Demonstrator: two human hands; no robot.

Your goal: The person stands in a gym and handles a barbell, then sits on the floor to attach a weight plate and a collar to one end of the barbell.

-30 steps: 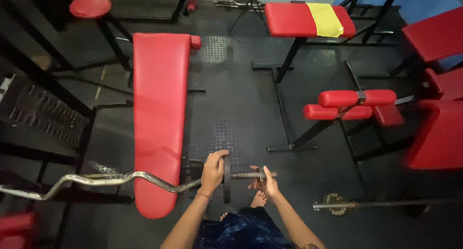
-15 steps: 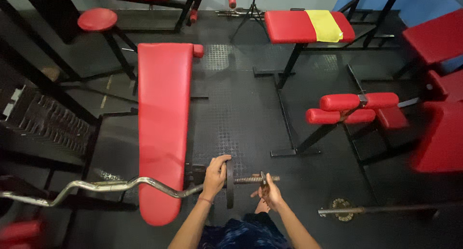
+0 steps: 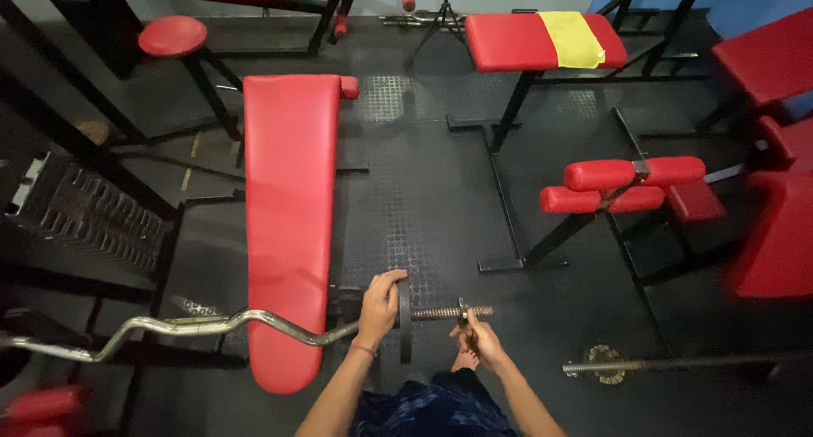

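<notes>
Collar-fitting step, by the look of it. Left hand (image 3: 378,306) clasps the black round weight plate (image 3: 405,320) on the curled chrome barbell (image 3: 212,325) above the floor; right hand (image 3: 477,340) pinches the small metal spin collar (image 3: 462,311). Next move calls for steady threading inward.

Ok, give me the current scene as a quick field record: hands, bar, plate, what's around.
left hand: grips the rim of the black weight plate
right hand: fingers on the collar nut on the bar's threaded end
curl bar: chrome, wavy, runs leftward across the foot of the long red bench
weight plate: upright, on the bar
floor: black studded rubber
nearby: second threaded bar lying on the right; red padded benches around
</notes>
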